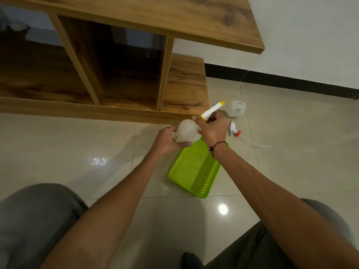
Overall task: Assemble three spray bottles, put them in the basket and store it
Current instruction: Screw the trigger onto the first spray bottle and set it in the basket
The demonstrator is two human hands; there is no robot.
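Note:
My left hand [167, 140] grips a translucent white bottle [187, 133] from its left side, held above the floor. My right hand [212, 130] is closed around a white spray head with yellow nozzle and collar [212, 110] at the bottle's neck. Below both hands a lime-green perforated basket [194, 171] lies on the tiles with nothing visible inside. A second spray head, white with a red collar [235, 131] and a long dip tube, lies on the floor to the right. Another white bottle [238, 109] lies beyond it.
A low wooden shelf unit [116, 74] with open compartments stands on the floor ahead and to the left. A white wall with a black skirting [291, 80] runs at the right. My knees in grey trousers [38, 220] fill the lower corners.

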